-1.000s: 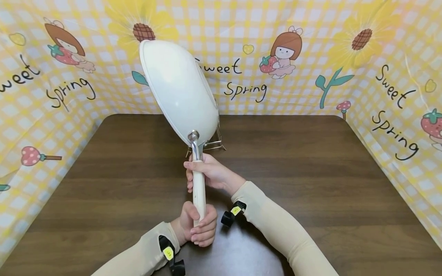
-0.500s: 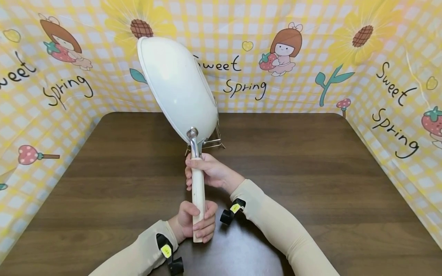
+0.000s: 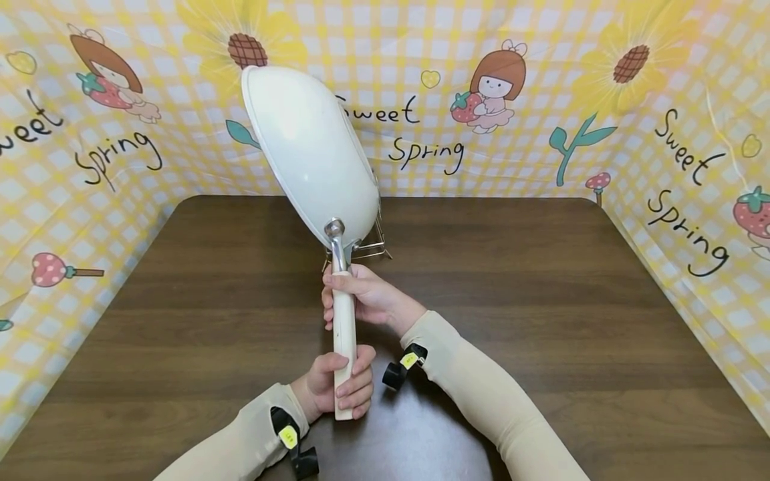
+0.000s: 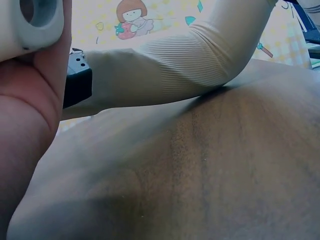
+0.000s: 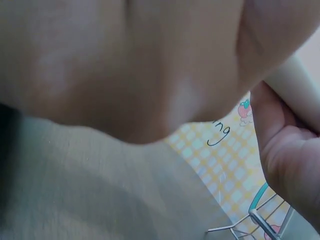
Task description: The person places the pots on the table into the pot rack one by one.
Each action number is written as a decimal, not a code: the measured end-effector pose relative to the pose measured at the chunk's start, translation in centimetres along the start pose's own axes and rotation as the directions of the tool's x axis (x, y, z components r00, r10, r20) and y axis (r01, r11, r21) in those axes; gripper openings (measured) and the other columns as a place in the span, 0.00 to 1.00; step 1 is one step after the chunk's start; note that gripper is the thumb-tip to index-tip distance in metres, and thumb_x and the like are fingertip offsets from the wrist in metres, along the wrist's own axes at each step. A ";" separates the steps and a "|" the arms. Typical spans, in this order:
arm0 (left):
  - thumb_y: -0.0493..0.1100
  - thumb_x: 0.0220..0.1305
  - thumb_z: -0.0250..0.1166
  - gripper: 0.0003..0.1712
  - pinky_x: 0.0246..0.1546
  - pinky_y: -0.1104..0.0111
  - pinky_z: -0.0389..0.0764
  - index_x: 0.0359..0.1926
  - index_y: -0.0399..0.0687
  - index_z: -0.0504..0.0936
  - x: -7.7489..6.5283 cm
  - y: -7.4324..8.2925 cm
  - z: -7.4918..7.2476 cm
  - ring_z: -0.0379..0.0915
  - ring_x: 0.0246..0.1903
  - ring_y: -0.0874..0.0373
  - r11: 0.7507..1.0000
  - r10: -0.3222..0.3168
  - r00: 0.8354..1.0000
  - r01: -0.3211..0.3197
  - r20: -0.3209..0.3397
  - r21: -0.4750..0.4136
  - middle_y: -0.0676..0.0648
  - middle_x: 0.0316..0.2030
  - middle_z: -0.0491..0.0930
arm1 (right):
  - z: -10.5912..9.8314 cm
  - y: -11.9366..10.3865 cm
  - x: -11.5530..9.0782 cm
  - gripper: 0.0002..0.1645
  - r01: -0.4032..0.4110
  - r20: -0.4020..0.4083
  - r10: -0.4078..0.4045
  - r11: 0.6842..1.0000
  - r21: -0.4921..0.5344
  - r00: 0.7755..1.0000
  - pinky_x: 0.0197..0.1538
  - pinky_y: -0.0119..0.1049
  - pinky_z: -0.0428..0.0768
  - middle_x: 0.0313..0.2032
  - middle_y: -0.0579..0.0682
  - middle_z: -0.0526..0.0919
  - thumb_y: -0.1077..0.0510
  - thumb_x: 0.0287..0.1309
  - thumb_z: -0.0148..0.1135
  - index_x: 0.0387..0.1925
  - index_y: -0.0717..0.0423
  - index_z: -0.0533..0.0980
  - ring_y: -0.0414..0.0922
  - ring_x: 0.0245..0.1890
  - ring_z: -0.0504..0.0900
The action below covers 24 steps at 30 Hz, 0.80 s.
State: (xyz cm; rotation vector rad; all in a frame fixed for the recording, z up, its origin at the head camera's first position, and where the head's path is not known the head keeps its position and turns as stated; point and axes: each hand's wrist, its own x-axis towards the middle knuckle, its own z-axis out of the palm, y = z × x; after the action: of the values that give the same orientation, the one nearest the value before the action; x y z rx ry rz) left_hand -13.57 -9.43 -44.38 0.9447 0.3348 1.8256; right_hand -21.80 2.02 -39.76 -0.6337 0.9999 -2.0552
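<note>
A white deep frying pan stands tilted on its side at the back of the table, its outer wall toward me and its rim to the left. Its pale handle points down toward me. My left hand grips the handle close to its end, which shows with its hanging hole at the top left of the left wrist view. Higher up, just below the metal neck, my right hand holds the handle, thumb across the front. Behind the pan a metal wire rack is mostly hidden; part of the wire shows in the right wrist view.
The brown wooden table spreads out on both sides of the pan. A yellow checked cloth with printed flowers and figures hangs along the back and both sides.
My left hand has shifted slightly along the handle, so its end now shows below the fingers. The head view has shifted a little; pan and right hand look nearly still.
</note>
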 end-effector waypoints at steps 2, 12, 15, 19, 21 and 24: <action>0.49 0.67 0.58 0.15 0.34 0.73 0.79 0.26 0.50 0.64 -0.1 -0.1 0.0 0.56 0.11 0.60 1.000 -0.006 0.999 0.006 -0.053 -0.005 0.54 0.11 0.62 | -0.2 0.0 0.0 0.15 -0.004 -0.001 0.004 1.000 -0.008 1.000 0.31 0.43 0.84 0.22 0.49 0.80 0.51 0.62 0.68 0.35 0.52 0.70 0.44 0.22 0.83; 0.44 0.56 0.58 0.10 0.28 0.72 0.75 0.23 0.52 0.65 -0.5 -0.4 -0.1 0.68 0.17 0.66 0.998 -0.059 0.962 0.060 -0.265 -0.003 0.57 0.13 0.66 | -1.3 0.4 0.0 0.06 -0.019 0.012 0.020 0.999 -0.031 1.000 0.31 0.43 0.84 0.22 0.49 0.80 0.62 0.67 0.50 0.33 0.52 0.71 0.44 0.22 0.83; 0.45 0.56 0.58 0.10 0.29 0.72 0.75 0.23 0.53 0.66 -0.6 -0.3 -0.1 0.69 0.18 0.67 0.996 -0.072 0.947 0.083 -0.313 0.021 0.58 0.14 0.67 | -1.7 0.4 0.0 0.04 -0.010 0.030 0.011 0.999 -0.030 0.999 0.32 0.43 0.84 0.23 0.50 0.81 0.61 0.67 0.54 0.34 0.52 0.71 0.44 0.23 0.83; 0.46 0.55 0.60 0.07 0.29 0.71 0.75 0.24 0.54 0.71 -0.6 -0.2 -0.2 0.71 0.19 0.67 0.992 -0.091 0.916 0.120 -0.391 0.049 0.58 0.15 0.69 | -2.1 0.3 -0.1 0.05 -0.008 0.040 0.010 1.000 -0.028 0.999 0.33 0.44 0.84 0.23 0.50 0.81 0.63 0.67 0.50 0.34 0.53 0.72 0.44 0.23 0.84; 0.46 0.55 0.61 0.06 0.30 0.71 0.74 0.25 0.55 0.72 -0.7 -0.2 -0.3 0.72 0.20 0.66 0.990 -0.097 0.906 0.132 -0.413 0.055 0.59 0.16 0.70 | -2.1 0.3 -0.1 0.07 -0.013 0.044 0.014 1.000 -0.025 0.999 0.34 0.45 0.84 0.24 0.50 0.82 0.64 0.67 0.48 0.34 0.53 0.72 0.44 0.24 0.84; 0.46 0.56 0.61 0.06 0.31 0.70 0.74 0.26 0.55 0.73 -0.8 -0.2 -0.3 0.72 0.21 0.66 0.988 -0.099 0.898 0.139 -0.429 0.062 0.59 0.17 0.71 | -2.1 0.3 -0.1 0.08 -0.020 0.047 0.021 1.000 -0.021 0.999 0.35 0.45 0.84 0.24 0.50 0.82 0.65 0.67 0.47 0.34 0.53 0.72 0.44 0.24 0.84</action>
State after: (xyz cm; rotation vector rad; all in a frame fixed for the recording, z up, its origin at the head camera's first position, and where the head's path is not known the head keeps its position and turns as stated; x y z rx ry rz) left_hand -13.54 -10.04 -45.07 0.5610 0.7363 1.9049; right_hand -23.12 2.89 -41.23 -0.6769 0.9974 -2.0047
